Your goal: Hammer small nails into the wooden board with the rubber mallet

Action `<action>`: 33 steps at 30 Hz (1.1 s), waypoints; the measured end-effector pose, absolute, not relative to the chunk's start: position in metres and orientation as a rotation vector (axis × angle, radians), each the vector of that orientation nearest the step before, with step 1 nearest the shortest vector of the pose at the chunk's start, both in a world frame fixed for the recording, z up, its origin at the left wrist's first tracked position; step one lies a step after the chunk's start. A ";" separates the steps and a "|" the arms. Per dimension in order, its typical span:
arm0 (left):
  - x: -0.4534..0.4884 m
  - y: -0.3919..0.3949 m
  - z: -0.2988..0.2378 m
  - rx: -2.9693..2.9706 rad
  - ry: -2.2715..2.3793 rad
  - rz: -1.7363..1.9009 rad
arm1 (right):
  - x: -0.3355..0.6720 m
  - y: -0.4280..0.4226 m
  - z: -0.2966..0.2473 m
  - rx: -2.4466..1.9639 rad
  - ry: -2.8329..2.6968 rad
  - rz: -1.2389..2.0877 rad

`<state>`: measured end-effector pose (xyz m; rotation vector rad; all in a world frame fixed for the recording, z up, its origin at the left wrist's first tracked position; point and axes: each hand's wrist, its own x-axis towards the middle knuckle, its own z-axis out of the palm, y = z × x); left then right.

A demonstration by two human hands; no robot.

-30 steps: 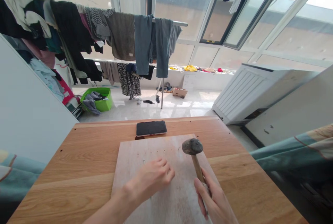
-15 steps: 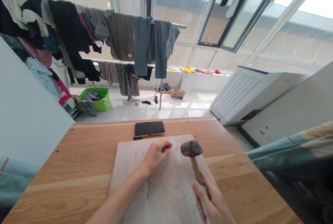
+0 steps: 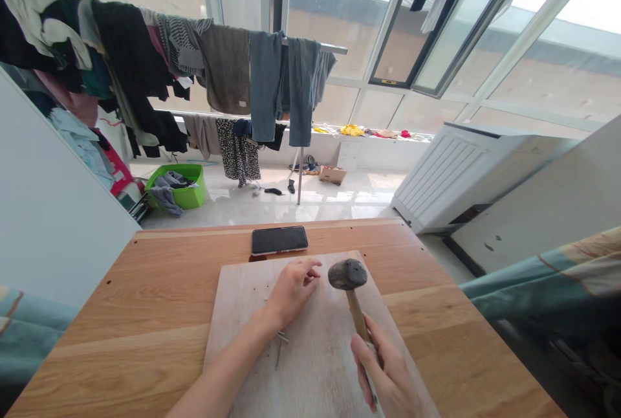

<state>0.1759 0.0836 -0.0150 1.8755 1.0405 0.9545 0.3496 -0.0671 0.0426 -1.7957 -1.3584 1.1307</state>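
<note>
Viewing this through the head camera, I set my clock on the board's middle, with 12 pointing away from the wearer. The hammer (image 3: 347,274) has a dark grey, blunt-ended head with a scuffed face, set on a slim wooden handle. Its head shows against the board (image 3: 330,353) at about 1 o'clock. The right hand (image 3: 381,366) is wrapped around the handle at 4 o'clock. At 11 o'clock the left hand (image 3: 294,288) has its fingers half curled near the board's far edge; I can't tell whether they pinch anything.

The board is pale and whitish, its grain faintly streaked, with small dark dots towards 10 o'clock. Past its far edge, at about 11 o'clock, a phone (image 3: 279,240) lies just beside it, near the rim of the tabletop (image 3: 145,314). I see broad stretches of brown wood outside the board at 9 and 3 o'clock, the one at 9 looking wider.

Counting, I get one hammer, one board, one phone and two hands. Some loose nails (image 3: 278,354) lie at 9 o'clock beside the left forearm, too small and partly covered to number surely.
</note>
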 end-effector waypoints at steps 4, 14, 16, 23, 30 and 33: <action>0.176 0.084 -0.015 1.813 1.058 0.936 | 0.343 -0.062 0.036 -1.744 -1.340 1.119; 0.177 0.085 -0.012 1.795 1.003 0.939 | 0.329 -0.054 0.012 -1.684 -1.256 1.082; 0.174 0.084 -0.007 1.856 1.005 0.929 | 0.329 -0.055 0.013 -1.676 -1.236 1.109; 0.112 0.038 0.035 2.609 1.035 0.403 | 0.355 -0.072 0.014 -1.769 -1.360 1.139; 0.090 -0.015 0.016 3.203 0.822 0.209 | 0.359 -0.085 0.012 -1.919 -1.240 0.942; 0.095 -0.012 0.020 3.136 0.756 0.213 | 0.351 -0.083 0.017 -1.874 -1.238 0.981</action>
